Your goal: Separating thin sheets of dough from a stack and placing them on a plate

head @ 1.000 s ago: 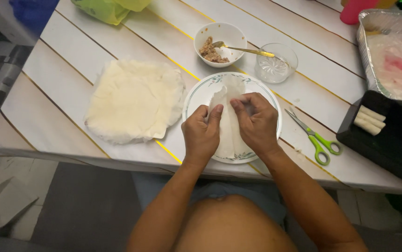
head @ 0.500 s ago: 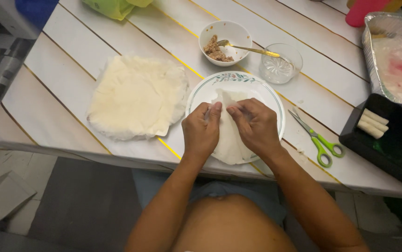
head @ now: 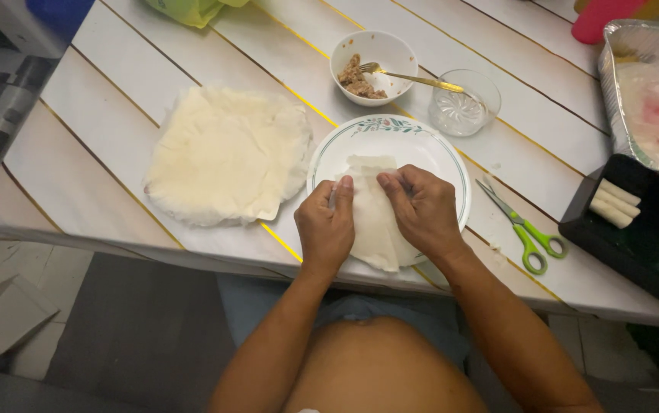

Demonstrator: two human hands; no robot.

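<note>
Both hands have slid a little lower on the wrapper (head: 374, 222) since a second ago, and its far edge now lies folded toward me on the plate (head: 437, 149). My left hand (head: 326, 229) pins the left side, fingers (head: 342, 190) narrow and pressed flat on the sheet; my right hand (head: 421, 210) pinches the upper right part between thumb and fingertips. By the look of it I am in the middle of folding and rolling this thin sheet; the next move, as I judge it, wants both sides tucked evenly and a light touch, since the sheet looks thin enough to tear.

Left of the plate a stack of wrappers (head: 226, 153) lies on the desk (head: 100, 99). Beyond the plate a white bowl (head: 402, 50) holds a brown minced filling (head: 356, 79) with a fork (head: 414, 76) resting in it, and a small clear glass dish (head: 463, 103) beside it looks nearly empty. At right, a black tray (head: 643, 245) carries three finished pale rolls (head: 613, 203), and a foil pan (head: 636, 46) sits behind it under plastic film. Green scissors (head: 525, 229) lie between plate and tray.
</note>
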